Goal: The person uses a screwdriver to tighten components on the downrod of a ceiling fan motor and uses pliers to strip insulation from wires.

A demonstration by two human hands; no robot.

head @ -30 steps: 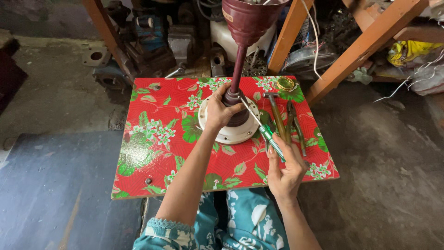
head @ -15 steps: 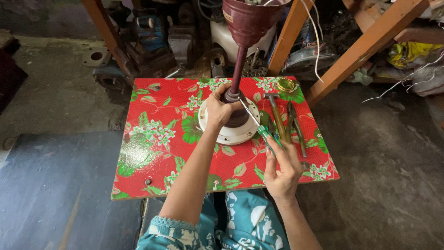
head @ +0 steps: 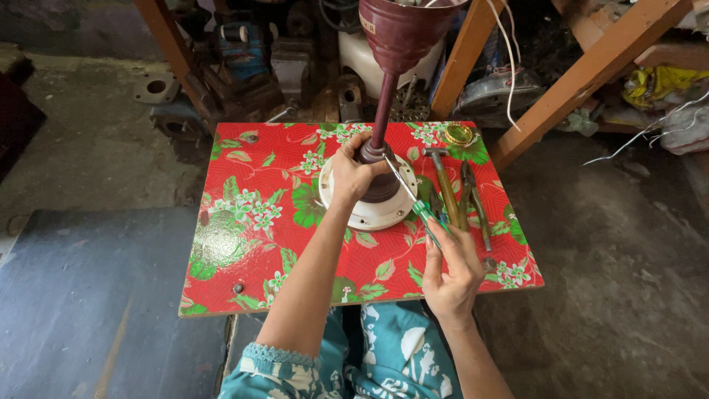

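Landmark: round fan base (head: 367,214), sitting on the table (head: 244,244) near centre. Rod (head: 383,111) rising from its middle. Left hand (head: 353,174) resting on it. Screwdriver (head: 413,203) lying just right, right hand (head: 450,270) sitting right and nearer. Hammer (head: 445,188) and pliers (head: 473,203) lying further right.

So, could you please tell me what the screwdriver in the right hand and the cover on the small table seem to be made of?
The screwdriver in the right hand looks like bare steel in the shaft, thin and grey, with a translucent green handle, probably plastic. The table cover seems to be glossy plastic sheet or oilcloth: its red floral print throws back a sheen, though laminate cannot be ruled out.
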